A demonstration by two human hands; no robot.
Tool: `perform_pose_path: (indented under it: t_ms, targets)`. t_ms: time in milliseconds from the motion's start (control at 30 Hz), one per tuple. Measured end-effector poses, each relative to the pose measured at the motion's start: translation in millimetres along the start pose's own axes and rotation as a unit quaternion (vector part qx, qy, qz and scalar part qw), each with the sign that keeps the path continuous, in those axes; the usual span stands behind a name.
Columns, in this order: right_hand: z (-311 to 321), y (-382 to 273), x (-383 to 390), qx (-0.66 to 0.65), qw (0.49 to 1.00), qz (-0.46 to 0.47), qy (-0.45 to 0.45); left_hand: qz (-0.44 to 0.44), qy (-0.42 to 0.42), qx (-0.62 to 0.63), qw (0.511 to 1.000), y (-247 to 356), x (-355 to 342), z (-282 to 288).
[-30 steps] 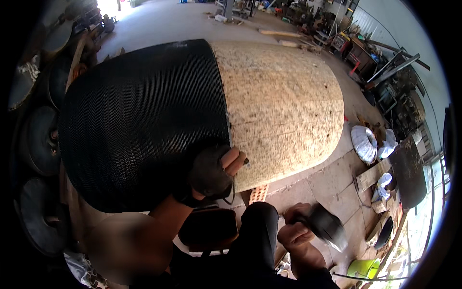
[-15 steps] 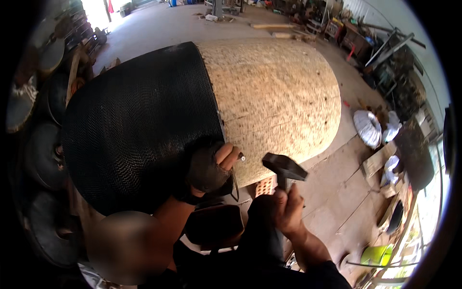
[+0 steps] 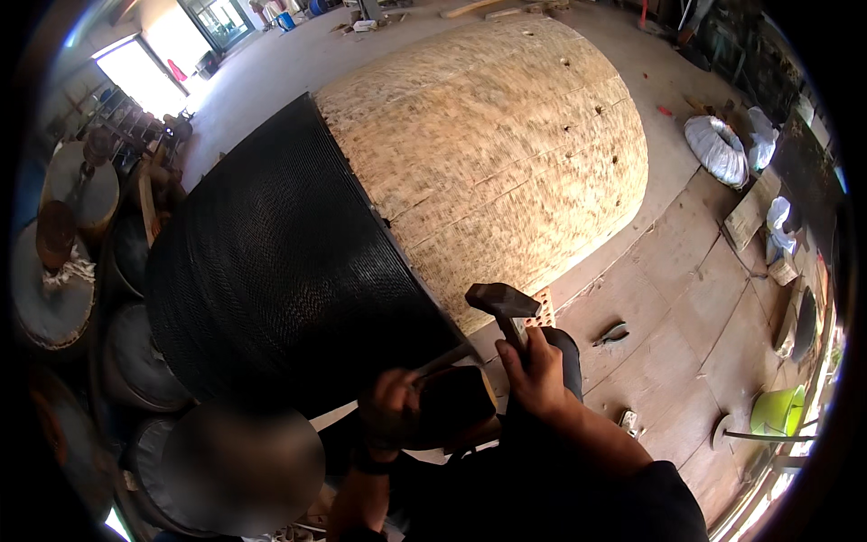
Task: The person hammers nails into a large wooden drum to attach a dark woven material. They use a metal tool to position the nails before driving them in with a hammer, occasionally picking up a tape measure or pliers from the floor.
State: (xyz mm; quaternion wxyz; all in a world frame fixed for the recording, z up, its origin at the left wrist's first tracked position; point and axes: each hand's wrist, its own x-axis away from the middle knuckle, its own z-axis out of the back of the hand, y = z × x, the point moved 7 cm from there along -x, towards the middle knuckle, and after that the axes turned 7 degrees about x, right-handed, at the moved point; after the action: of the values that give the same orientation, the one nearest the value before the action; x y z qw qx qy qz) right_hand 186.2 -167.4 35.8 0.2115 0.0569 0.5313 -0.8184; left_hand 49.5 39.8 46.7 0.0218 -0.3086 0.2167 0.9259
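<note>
A big barrel-shaped drum body lies on its side before me, its bare pale wood [image 3: 488, 144] on the far right part. A black, finely ridged covering [image 3: 262, 253] wraps the near left part. In my right hand [image 3: 539, 375] is a hammer [image 3: 502, 301], gripped by its handle with the head up, close to the wood's lower edge. My left hand [image 3: 393, 406], in a dark fingerless glove, is closed below the covering's edge, beside a dark-topped stool [image 3: 459, 406]. A thin grey piece shows near its fingers; what it holds I cannot make out.
Several round drums [image 3: 140, 357] crowd the left side. A brick with holes [image 3: 544, 309] sits under the wood's near edge. Pliers [image 3: 612, 333] lie on the tiled floor, with a white wrapped ring [image 3: 716, 150] and a lime-green bucket [image 3: 778, 411] farther right.
My left hand has come away from the covering's edge, down towards me. My right hand with the hammer has shifted slightly left and up. The view has turned, bringing the pliers into sight.
</note>
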Motion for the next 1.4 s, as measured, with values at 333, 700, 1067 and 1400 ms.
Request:
perform_pose_path:
  t_ms: [333,700,1067,1400]
  targets:
    - [-35,8,4,0.017,0.989,0.144,-0.015,-0.052,-0.237,-0.124,0.962,12,83,-51]
    - [-47,14,-15,0.026,0.985,0.168,-0.028,0.020,-0.231,-0.095,0.968,2,99,-65]
    - [-42,-3,-22,0.067,0.963,0.260,-0.010,0.077,-0.181,-0.114,0.974,10,85,-62]
    - [-29,-20,-19,0.157,0.929,0.336,0.013,0.044,-0.299,-0.059,0.951,8,106,-83]
